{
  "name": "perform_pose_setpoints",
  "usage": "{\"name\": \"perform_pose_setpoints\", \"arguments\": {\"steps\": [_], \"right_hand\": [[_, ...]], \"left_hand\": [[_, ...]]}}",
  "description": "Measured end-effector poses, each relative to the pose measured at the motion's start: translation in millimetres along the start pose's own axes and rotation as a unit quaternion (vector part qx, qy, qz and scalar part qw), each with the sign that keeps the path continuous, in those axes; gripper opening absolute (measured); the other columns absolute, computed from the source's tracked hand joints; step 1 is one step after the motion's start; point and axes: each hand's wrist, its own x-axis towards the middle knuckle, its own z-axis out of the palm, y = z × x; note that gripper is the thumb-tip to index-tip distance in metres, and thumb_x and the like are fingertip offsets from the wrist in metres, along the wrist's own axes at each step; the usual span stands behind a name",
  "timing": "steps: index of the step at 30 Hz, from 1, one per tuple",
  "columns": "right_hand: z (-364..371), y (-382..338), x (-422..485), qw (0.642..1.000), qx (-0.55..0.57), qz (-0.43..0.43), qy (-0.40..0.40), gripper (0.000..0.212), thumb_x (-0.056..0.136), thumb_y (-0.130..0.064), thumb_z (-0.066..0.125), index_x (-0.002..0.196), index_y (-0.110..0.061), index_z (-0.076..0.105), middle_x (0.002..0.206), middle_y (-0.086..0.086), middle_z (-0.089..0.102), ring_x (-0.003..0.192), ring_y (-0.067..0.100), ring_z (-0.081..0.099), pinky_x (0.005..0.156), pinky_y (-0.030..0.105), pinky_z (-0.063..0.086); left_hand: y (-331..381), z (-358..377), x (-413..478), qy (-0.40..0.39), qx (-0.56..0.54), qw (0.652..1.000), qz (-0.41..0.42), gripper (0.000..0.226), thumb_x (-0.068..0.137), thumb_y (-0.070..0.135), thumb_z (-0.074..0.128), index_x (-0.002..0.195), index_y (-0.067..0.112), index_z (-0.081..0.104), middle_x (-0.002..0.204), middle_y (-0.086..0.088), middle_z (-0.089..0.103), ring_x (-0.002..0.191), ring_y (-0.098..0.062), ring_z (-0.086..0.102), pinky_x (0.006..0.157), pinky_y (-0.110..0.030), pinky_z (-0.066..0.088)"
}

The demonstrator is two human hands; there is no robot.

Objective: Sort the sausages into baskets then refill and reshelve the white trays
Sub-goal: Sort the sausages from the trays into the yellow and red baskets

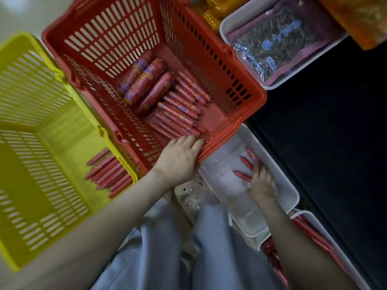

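While the left hand (178, 162) is laid on the near rim of the red basket (249, 88), its fingers are curled over the edge, so the rim is gripped. Inside the red basket, 3 fat sausages (146, 84) are seen lying side by side, and a heap of thin sausages (182, 107) is piled just beside them, toward the near corner. A yellow basket (41, 126) is placed to the left, touching the red one, and a bunch of thin red sausages (109, 170) is stacked in its near right corner. The right hand (261, 183) is put down inside a white tray (289, 185), which is set just beside the red basket. About 3 loose sausages (247, 162) are left in this tray, and the fingertips are pressed on them; it cannot be told if any is really pinched. Another white tray (326, 231) with red sausages in it is partly hidden under the right arm. At the top right, a third tray (230, 28) is filled with a clear bag of dark dried bits (278, 42). Grey trousers (209, 248) are seen at the bottom.
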Motion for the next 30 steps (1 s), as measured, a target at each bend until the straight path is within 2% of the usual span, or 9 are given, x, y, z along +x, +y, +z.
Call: {"name": "perform_pose_setpoints", "arguments": {"steps": [3,6,9,13,17,20,22,25,30], "right_hand": [[3.6,-7.0,10.5,0.997,0.047,0.045,0.045,0.088,0.082,-0.034,0.065,0.15,-0.011,0.013,0.138,0.014,0.03,0.129,0.032,0.03,0.107,0.045,0.026],[7.0,-10.1,24.4,0.998,0.04,0.045,0.015,0.073,0.077,-0.03,0.07,0.137,-0.008,0.032,0.132,0.018,0.035,0.125,0.034,0.031,0.105,0.043,0.03],[11.5,-10.9,29.8,0.999,0.028,0.004,-0.025,0.047,0.085,-0.03,0.056,0.127,-0.014,0.041,0.132,0.013,0.044,0.123,0.031,0.042,0.099,0.04,0.04],[-2.5,-19.3,17.9,0.987,0.152,0.004,-0.046,0.049,0.086,-0.014,0.059,0.131,-0.007,0.042,0.124,0.016,0.054,0.112,0.035,0.053,0.087,0.038,0.046],[-52.7,-25.5,-9.8,0.92,0.387,0.004,-0.056,0.026,0.09,-0.012,0.053,0.115,-0.011,0.045,0.097,0.014,0.064,0.074,0.023,0.064,0.057,0.028,0.046],[-103.3,-28.3,-38.9,0.827,0.553,-0.002,-0.103,0.011,0.094,-0.01,0.054,0.104,-0.013,0.05,0.089,0.015,0.067,0.068,0.013,0.067,0.055,0.024,0.049],[-141.3,-30.3,-63.8,0.752,0.644,-0.039,-0.131,0.009,0.094,-0.004,0.052,0.102,-0.009,0.053,0.085,0.014,0.065,0.069,0.015,0.068,0.062,0.028,0.054],[-192.9,-38.2,-99.2,0.648,0.74,-0.094,-0.156,0.02,0.087,0.0,0.053,0.106,-0.002,0.055,0.088,0.012,0.067,0.079,0.022,0.069,0.077,0.035,0.057],[-255.6,-84.5,-134.1,0.603,0.761,-0.173,-0.164,0.024,0.078,-0.003,0.057,0.092,-0.012,0.074,0.094,0.008,0.072,0.093,0.02,0.068,0.086,0.032,0.056]], "left_hand": [[-0.7,3.0,1.0,-0.001,-0.006,1.0,0.005,0.07,0.065,0.036,0.08,0.124,0.006,0.058,0.114,-0.013,0.063,0.097,-0.033,0.063,0.082,-0.04,0.052],[-1.9,5.2,1.2,0.008,-0.012,1.0,0.009,0.067,0.067,0.033,0.078,0.124,0.004,0.057,0.116,-0.015,0.062,0.101,-0.034,0.062,0.085,-0.041,0.052],[-1.6,6.4,0.8,0.015,-0.013,1.0,0.012,0.063,0.071,0.032,0.075,0.124,0.003,0.057,0.115,-0.015,0.062,0.101,-0.034,0.062,0.085,-0.04,0.051],[-0.6,4.8,0.1,0.022,-0.01,1.0,0.014,0.061,0.071,0.032,0.076,0.121,0.002,0.058,0.112,-0.015,0.063,0.096,-0.035,0.063,0.081,-0.041,0.053],[0.6,-2.9,-1.8,0.009,-0.042,0.999,0.009,0.058,0.074,0.034,0.068,0.121,0.002,0.058,0.11,-0.016,0.061,0.094,-0.036,0.063,0.08,-0.042,0.052],[1.0,-16.3,-4.5,-0.011,-0.144,0.989,-0.025,0.061,0.083,0.04,0.057,0.132,0.005,0.05,0.124,-0.013,0.054,0.113,-0.031,0.054,0.096,-0.037,0.043],[3.0,-33.2,-7.2,-0.015,-0.255,0.966,-0.05,0.057,0.086,0.036,0.066,0.132,0.008,0.05,0.126,-0.006,0.052,0.119,-0.022,0.048,0.102,-0.025,0.033],[9.4,-67.4,-10.1,-0.04,-0.399,0.91,-0.104,0.043,0.086,0.037,0.068,0.123,0.017,0.057,0.117,0.007,0.058,0.112,-0.01,0.053,0.097,-0.017,0.035],[17.3,-108.7,-22.5,-0.188,-0.646,0.729,-0.125,0.041,0.085,0.036,0.069,0.113,0.007,0.062,0.104,-0.004,0.063,0.095,-0.012,0.058,0.089,-0.029,0.046]]}}
